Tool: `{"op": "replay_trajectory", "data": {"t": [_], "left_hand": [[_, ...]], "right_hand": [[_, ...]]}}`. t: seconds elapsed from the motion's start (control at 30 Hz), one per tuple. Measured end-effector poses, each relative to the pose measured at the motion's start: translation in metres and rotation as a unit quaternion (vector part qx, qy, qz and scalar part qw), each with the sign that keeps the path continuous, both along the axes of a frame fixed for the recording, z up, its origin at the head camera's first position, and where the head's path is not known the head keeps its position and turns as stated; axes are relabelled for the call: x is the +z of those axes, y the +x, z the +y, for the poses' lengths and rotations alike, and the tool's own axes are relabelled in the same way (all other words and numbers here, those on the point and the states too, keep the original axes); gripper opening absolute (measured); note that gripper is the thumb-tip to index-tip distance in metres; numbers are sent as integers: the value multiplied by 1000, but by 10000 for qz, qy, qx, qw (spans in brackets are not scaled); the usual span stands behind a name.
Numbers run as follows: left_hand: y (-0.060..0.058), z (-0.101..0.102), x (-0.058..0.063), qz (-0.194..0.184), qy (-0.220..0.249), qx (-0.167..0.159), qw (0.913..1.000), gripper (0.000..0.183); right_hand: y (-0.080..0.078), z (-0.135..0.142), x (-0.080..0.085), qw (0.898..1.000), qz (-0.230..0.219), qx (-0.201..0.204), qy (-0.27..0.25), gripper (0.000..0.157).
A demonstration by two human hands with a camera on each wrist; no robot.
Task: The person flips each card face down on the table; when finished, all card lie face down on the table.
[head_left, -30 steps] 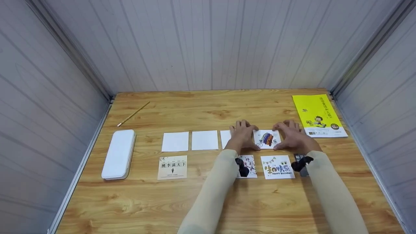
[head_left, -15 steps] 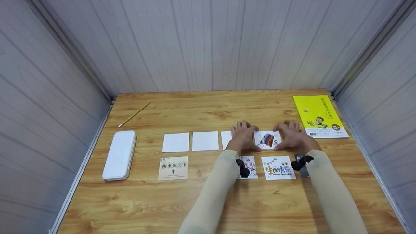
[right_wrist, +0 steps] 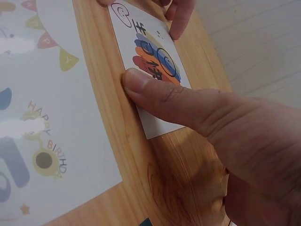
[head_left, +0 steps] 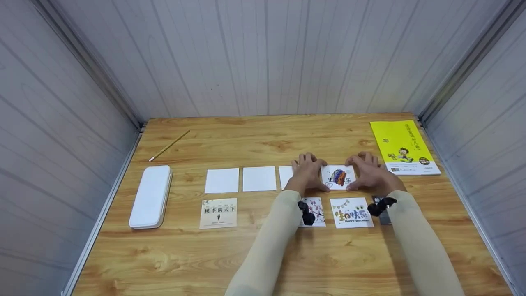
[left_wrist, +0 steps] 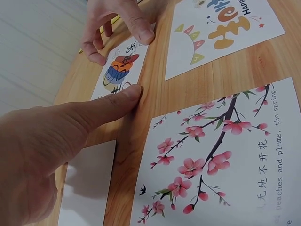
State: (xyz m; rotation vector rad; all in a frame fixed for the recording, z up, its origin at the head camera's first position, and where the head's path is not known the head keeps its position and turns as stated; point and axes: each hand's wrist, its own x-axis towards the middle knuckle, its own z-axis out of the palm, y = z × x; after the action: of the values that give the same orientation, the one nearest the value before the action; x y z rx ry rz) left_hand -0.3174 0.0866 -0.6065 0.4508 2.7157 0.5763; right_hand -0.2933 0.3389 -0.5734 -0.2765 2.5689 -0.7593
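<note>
A small white greeting card [head_left: 339, 181] with a blue, orange and red brush-stroke print lies flat on the wooden table. My left hand [head_left: 306, 172] grips its left end, with the thumb at the near edge and fingers at the far edge. At the other end my right hand [head_left: 372, 174] holds it the same way. In the left wrist view both thumbs lie along the near edge of the card [left_wrist: 127, 63]. The left hand partly covers a blank white card [head_left: 286, 174]. Nearer me lie a blossom card [head_left: 316, 207] and a bunting birthday card [head_left: 352, 212].
Two blank cards [head_left: 259, 179] continue the far row leftward. A beige card [head_left: 218, 213] lies front left; a dark card [head_left: 385, 218] is partly hidden under my right wrist. A white case [head_left: 151, 197] and a pencil [head_left: 169, 145] are left, a yellow book [head_left: 402, 146] back right.
</note>
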Motion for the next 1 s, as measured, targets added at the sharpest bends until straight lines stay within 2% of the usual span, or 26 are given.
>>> {"op": "replay_trajectory", "data": {"t": [0.4,0.63,0.83,1.0], "left_hand": [[-1,2,1,-48,-69,22,10000,105],[0,0,-2,-24,18,16,10000,103],[7,-2,6,14,116,-3,9999,97],[17,-7,16,493,-44,-156,9987,93]], "right_hand": [[-2,1,-3,9997,213,117,103,77],[1,0,-2,9999,142,-16,4,79],[8,0,-1,9996,270,-86,-62,83],[7,1,-2,9993,348,-108,2,84]]}}
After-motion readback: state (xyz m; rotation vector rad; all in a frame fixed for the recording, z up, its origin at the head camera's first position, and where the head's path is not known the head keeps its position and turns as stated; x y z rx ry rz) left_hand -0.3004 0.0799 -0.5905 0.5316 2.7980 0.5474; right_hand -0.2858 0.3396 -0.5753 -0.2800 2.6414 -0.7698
